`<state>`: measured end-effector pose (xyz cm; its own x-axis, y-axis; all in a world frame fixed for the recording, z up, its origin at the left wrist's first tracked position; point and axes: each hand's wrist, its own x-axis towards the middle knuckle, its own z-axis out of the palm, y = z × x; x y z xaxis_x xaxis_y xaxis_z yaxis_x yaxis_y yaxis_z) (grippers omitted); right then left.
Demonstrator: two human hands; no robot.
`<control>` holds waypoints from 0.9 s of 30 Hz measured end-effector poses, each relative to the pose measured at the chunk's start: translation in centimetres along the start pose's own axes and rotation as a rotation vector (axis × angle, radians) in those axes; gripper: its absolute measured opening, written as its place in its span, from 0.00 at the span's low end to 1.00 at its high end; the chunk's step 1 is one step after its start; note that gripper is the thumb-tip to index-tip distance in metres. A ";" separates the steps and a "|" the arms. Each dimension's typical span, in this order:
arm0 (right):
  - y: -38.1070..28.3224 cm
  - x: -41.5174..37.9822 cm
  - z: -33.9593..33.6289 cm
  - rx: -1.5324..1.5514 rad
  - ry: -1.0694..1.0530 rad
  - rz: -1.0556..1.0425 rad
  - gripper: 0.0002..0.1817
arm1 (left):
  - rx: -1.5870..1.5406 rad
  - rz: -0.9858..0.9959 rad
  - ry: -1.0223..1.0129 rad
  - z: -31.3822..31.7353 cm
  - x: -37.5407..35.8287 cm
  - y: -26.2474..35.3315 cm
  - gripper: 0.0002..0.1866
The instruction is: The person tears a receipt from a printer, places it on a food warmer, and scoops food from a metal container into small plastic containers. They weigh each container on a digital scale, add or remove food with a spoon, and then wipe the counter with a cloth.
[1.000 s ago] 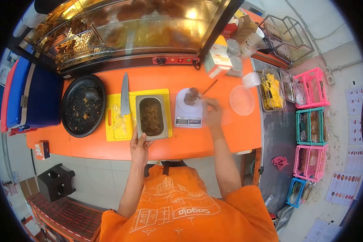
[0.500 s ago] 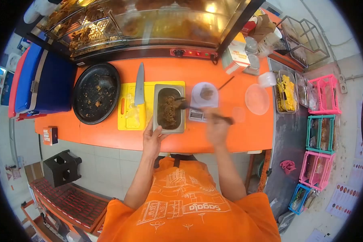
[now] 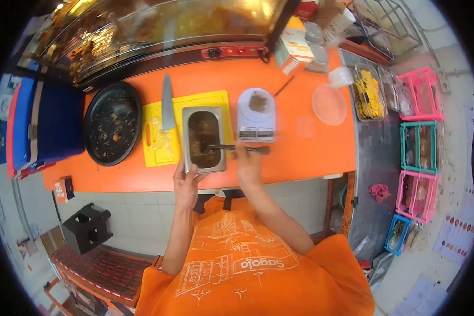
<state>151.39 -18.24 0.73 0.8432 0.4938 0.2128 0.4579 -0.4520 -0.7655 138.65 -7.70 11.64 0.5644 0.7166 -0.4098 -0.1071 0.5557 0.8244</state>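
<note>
The metal pan is over the right part of the yellow cutting board, its near end close to the front edge of the orange counter; from here I can't tell whether its base touches the board. The left hand grips the near-left corner, thumb up by the rim, a finger showing under the near edge. The right hand, a bit blurred, has its fingers closed round the dark utensil, whose far end is down in the pan. A narrow strip of counter separates board and white scale, with a wider orange stretch between scale and translucent disc. Brown food lies in the pan, and a small brown heap sits on the scale. Leftward, past the knife on the board, a round black tray holds brown scraps; well off right, a clear container holds yellow pieces
</note>
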 end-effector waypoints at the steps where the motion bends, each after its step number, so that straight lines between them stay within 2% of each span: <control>1: -0.5 0.9 -0.9 0.299 0.006 0.184 0.17 | -0.020 -0.005 0.004 -0.1 0.2 -0.3 0.24; 2: -1.3 1.7 -1.7 0.596 0.006 0.376 0.17 | -0.035 0.016 -0.011 -0.4 0.4 -0.8 0.25; 3: -2.1 2.1 -2.5 0.611 -0.008 0.373 0.17 | -0.032 0.029 -0.024 0.0 0.3 -0.5 0.25; 5: -3.6 3.5 -4.3 0.886 0.044 0.599 0.16 | -0.013 0.007 -0.041 0.7 0.7 0.1 0.26; 8: -5.9 5.0 -6.6 0.960 0.111 0.566 0.15 | -0.011 -0.035 -0.071 0.8 1.0 0.1 0.26; 13: -6.5 6.0 -8.4 0.915 0.122 0.498 0.11 | -0.017 -0.064 -0.053 1.6 1.2 0.4 0.26; 15: -6.4 6.2 -8.8 0.721 0.073 0.429 0.11 | -0.079 -0.056 -0.079 1.6 1.5 0.3 0.26; 16: -6.3 5.9 -8.7 0.722 0.071 0.427 0.11 | -0.080 -0.054 -0.078 1.6 1.5 0.4 0.26; 18: -6.4 5.4 -8.2 0.428 -0.108 -0.078 0.07 | -0.058 -0.069 -0.111 1.9 1.5 0.7 0.27; 19: -6.5 5.6 -8.4 0.426 -0.103 -0.079 0.07 | -0.058 -0.068 -0.117 2.0 1.5 0.7 0.27; 21: -8.0 6.9 -9.2 0.332 -0.134 -0.342 0.06 | -0.050 -0.028 -0.121 2.3 1.3 0.6 0.27; 22: -8.5 7.4 -8.9 0.333 -0.134 -0.344 0.06 | -0.051 -0.025 -0.121 2.5 1.2 0.7 0.27; 24: -9.4 7.9 -8.0 0.128 -0.079 -0.548 0.07 | 0.083 -0.024 -0.106 3.0 0.7 1.1 0.27; 25: -9.0 7.5 -7.0 0.125 -0.073 -0.547 0.07 | 0.085 -0.023 -0.113 3.2 0.5 0.9 0.27; 27: -8.3 6.8 -4.8 0.252 -0.006 -0.359 0.06 | 0.225 0.038 -0.128 3.5 0.1 0.8 0.27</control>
<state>154.65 -14.73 11.42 0.6411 0.5910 0.4896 0.6381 -0.0561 -0.7679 141.54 -8.69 13.59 0.6636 0.6683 -0.3362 0.0463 0.4118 0.9101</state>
